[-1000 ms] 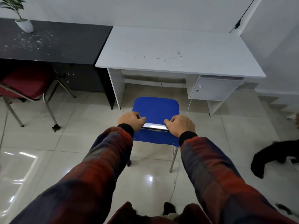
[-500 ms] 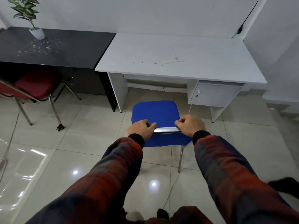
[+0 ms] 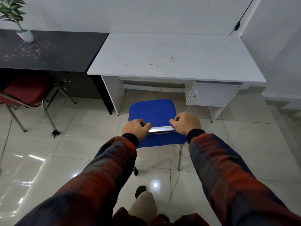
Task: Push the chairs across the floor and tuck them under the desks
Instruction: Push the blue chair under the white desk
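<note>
The step in hand looks like the push itself: the blue chair (image 3: 152, 111) stands on the tiled floor (image 3: 81, 144) at about 12 o'clock from the person, its seat just short of the kneehole of the white desk (image 3: 171, 54) and not yet under the top. Both hands are on the chrome top rail (image 3: 161, 129) of the backrest — the left hand (image 3: 136, 128) curled round its left end, the right hand (image 3: 185, 122) curled round its right end, fingers wrapped over the bar.

The next move, as I judge it, calls for a straight shove toward 12 o'clock, keeping the seat centred between the desk's left panel and the drawer cabinet (image 3: 211, 95) at 1 o'clock (the gap looks only a little wider than the seat). A thin cable (image 3: 175, 181) trails along the floor by the chair's right rear leg and could snag.

A red chair (image 3: 27, 88) sits at 10 o'clock, partly under the black desk (image 3: 48, 51) — whether it is fully tucked I cannot tell, since the frame cuts it off at the left. A potted plant (image 3: 24, 34) stands on that desk at 11 o'clock.

Hidden: the blue chair's front legs lie beneath the seat, the fingertips are out of sight behind the rail, and how deep the kneehole runs is lost in shadow.
</note>
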Motion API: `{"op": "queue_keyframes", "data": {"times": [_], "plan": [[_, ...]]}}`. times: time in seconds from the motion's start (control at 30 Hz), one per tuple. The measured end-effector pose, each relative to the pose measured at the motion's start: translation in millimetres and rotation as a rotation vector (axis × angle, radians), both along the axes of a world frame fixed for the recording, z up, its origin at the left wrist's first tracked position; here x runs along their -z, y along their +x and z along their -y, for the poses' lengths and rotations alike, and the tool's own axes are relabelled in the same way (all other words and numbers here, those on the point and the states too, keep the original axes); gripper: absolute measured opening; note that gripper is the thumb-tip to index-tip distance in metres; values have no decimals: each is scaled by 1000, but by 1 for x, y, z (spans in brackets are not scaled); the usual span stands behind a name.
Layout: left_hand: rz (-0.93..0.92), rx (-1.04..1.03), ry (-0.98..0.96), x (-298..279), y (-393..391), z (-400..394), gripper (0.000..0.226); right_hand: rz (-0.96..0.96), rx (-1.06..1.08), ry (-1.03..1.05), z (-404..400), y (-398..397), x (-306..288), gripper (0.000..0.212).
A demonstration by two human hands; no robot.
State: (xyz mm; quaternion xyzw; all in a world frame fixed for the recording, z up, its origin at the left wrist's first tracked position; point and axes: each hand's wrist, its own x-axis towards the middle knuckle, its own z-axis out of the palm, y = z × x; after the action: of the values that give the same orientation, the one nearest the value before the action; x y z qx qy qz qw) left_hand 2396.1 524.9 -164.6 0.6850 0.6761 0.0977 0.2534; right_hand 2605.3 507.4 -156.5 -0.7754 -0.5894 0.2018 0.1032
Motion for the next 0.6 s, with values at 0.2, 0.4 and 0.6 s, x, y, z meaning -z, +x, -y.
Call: {"op": "queue_keyframes", "data": {"times": [0.2, 0.4, 0.6], "plan": [[-3, 39, 15, 1, -5, -40, 31, 27, 69, -8, -34, -6, 3, 34], [6, 95, -9, -1, -38, -92, 29, 20, 113, -14, -63, -41, 0, 38], [29, 136, -26, -3, -57, -130, 29, 22, 129, -17, -93, -61, -1, 38]]}}
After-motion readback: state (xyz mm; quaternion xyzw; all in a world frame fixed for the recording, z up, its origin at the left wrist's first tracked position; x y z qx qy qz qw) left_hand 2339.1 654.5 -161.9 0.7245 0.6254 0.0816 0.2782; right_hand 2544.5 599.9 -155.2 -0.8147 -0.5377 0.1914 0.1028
